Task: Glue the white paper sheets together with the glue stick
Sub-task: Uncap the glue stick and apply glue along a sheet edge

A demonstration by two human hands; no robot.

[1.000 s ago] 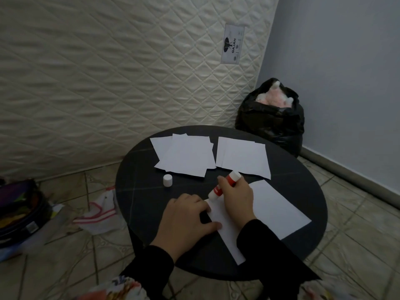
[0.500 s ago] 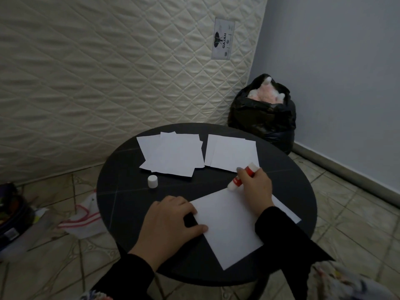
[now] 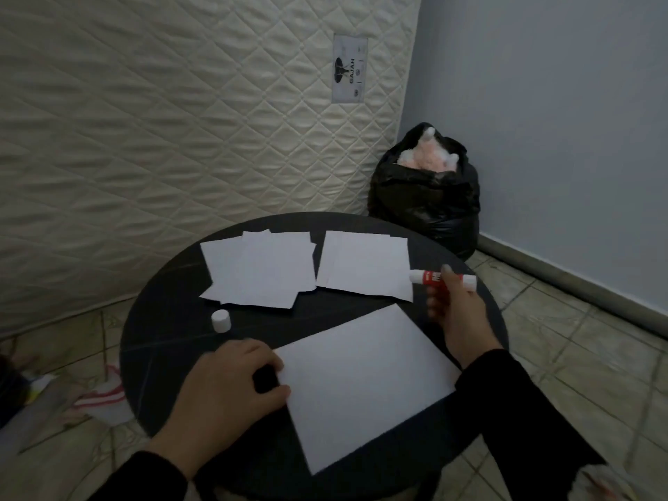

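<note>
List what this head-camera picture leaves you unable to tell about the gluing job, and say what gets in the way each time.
- Glue on the near sheet: white on white, dim light; none shows.
- Glue stick middle and label: covered by the right hand.
- Sheet count in the left pile and right pile: overlapping, edges too faint.
- Left hand fingertips at the sheet's corner: curled under, blurred.

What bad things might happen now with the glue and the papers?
1. The glue stick in the right hand is open; its cap stands on the table, so the glue may dry.
2. Only the left hand touches the near sheet, at one edge, so the sheet might slide.
3. The open stick hovers beside the right pile and might smear it.
</note>
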